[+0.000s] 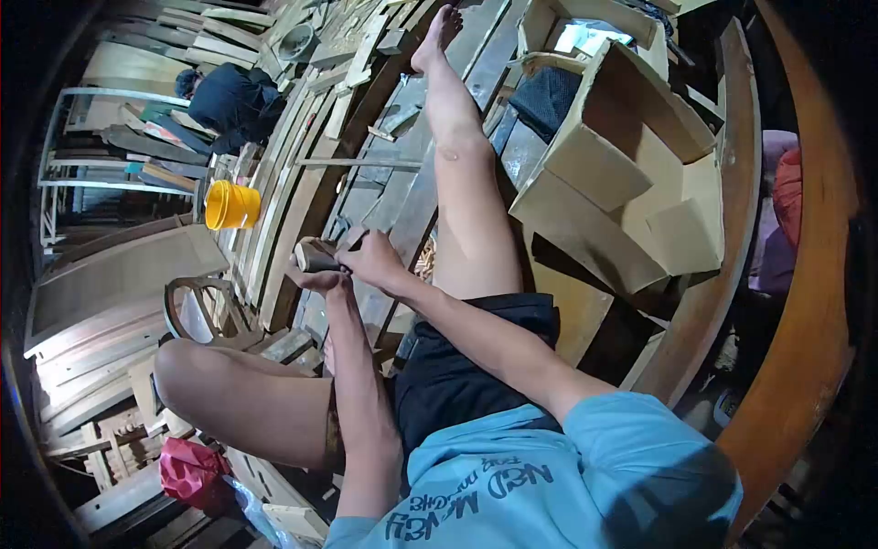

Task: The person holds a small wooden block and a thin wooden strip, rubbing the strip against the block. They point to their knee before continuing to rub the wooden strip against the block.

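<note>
My left hand (320, 280) is closed round the lower side of a small wooden piece (316, 255), with a pale end face and a dark side. Close against it from the right, the fingers of my right hand (375, 260) are pinched on a small grey-brown piece (351, 240); its kind is something I cannot tell. Both hands meet above the worn plank platform (366, 197), between my bent left leg and my stretched right leg (468, 183). Curled wood shavings (426, 261) lie just right of my right hand.
Open cardboard boxes (631, 174) stand to the right, beside a dark mesh bag (546, 101). A yellow bucket (231, 205) sits on planks to the left. Another person in dark clothes (236, 102) is bent over farther back. A red bag (195, 473) lies at lower left.
</note>
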Demonstrator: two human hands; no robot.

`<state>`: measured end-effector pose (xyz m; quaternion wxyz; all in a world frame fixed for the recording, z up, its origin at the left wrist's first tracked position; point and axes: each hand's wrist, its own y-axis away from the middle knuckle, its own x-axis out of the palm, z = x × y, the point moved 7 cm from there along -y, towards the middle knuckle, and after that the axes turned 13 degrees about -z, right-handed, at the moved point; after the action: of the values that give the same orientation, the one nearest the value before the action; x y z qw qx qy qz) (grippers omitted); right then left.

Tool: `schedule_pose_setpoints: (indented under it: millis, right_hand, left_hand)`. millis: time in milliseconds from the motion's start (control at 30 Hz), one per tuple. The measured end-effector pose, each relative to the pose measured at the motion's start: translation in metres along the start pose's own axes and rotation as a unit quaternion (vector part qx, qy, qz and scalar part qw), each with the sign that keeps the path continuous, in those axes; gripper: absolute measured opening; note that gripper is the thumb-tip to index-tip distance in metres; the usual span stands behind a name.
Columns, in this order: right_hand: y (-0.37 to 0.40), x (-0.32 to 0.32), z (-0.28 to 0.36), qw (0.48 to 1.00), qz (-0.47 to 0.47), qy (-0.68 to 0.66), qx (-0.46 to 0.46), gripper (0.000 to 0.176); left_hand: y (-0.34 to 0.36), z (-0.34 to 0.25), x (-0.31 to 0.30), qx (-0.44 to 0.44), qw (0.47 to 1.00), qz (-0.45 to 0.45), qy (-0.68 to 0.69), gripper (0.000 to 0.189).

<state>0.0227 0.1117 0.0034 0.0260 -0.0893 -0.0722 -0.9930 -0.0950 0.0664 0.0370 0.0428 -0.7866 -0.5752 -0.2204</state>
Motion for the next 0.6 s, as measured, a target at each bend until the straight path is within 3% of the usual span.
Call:
schedule_pose_setpoints:
  millis: [33, 100, 133, 167, 233, 300, 333, 367, 400, 467, 533, 600]
  right_hand:
    - [0.002, 0.001, -0.014, 0.999, -0.004, -0.021, 0.037, 0.022]
    - [-0.001, -0.003, -0.029, 0.988, 0.041, 0.120, 0.085, 0.021]
    - [-0.007, 0.006, -0.035, 0.996, 0.028, 0.085, 0.028, 0.019]
    - [-0.008, 0.007, -0.026, 0.996, 0.024, 0.087, 0.010, 0.019]
    - [-0.003, 0.002, -0.003, 0.996, -0.006, -0.075, -0.038, 0.020]
    - [-0.004, 0.002, -0.016, 0.999, 0.013, 0.026, 0.017, 0.022]
    - [0.002, -0.007, -0.019, 0.989, 0.039, 0.107, 0.090, 0.023]
    - [-0.004, -0.003, -0.030, 0.992, 0.047, 0.110, 0.033, 0.021]
    - [-0.003, -0.006, -0.025, 0.994, 0.059, 0.087, 0.025, 0.019]
    - [-0.005, -0.017, -0.010, 0.996, 0.057, 0.062, 0.015, 0.013]
    - [-0.002, -0.020, -0.021, 0.979, 0.065, -0.132, 0.143, 0.009]
    - [-0.001, -0.029, -0.013, 0.930, 0.074, -0.270, 0.240, 0.013]
  left_hand:
    - [-0.002, -0.011, 0.004, 0.100, 0.990, 0.086, -0.050, 0.042]
    - [0.002, -0.022, -0.012, 0.200, 0.973, -0.028, -0.110, 0.041]
    - [-0.020, -0.006, -0.017, 0.079, 0.996, 0.013, -0.027, 0.041]
    - [-0.022, -0.007, -0.012, 0.069, 0.997, 0.023, -0.008, 0.040]
    - [-0.007, -0.008, 0.003, 0.103, 0.992, 0.074, -0.020, 0.040]
    - [-0.013, 0.005, -0.005, 0.008, 1.000, 0.024, 0.011, 0.042]
    - [-0.014, 0.004, -0.016, 0.040, 0.998, 0.031, -0.026, 0.043]
    - [-0.017, -0.002, -0.016, 0.079, 0.995, 0.045, -0.045, 0.044]
    - [-0.002, -0.006, -0.010, 0.037, 0.999, -0.015, 0.027, 0.043]
    - [-0.008, -0.005, 0.000, 0.096, 0.993, 0.070, -0.014, 0.042]
    - [0.018, -0.014, 0.008, 0.146, 0.986, 0.072, -0.043, 0.040]
    - [0.011, 0.003, 0.004, 0.070, 0.996, 0.051, -0.011, 0.036]
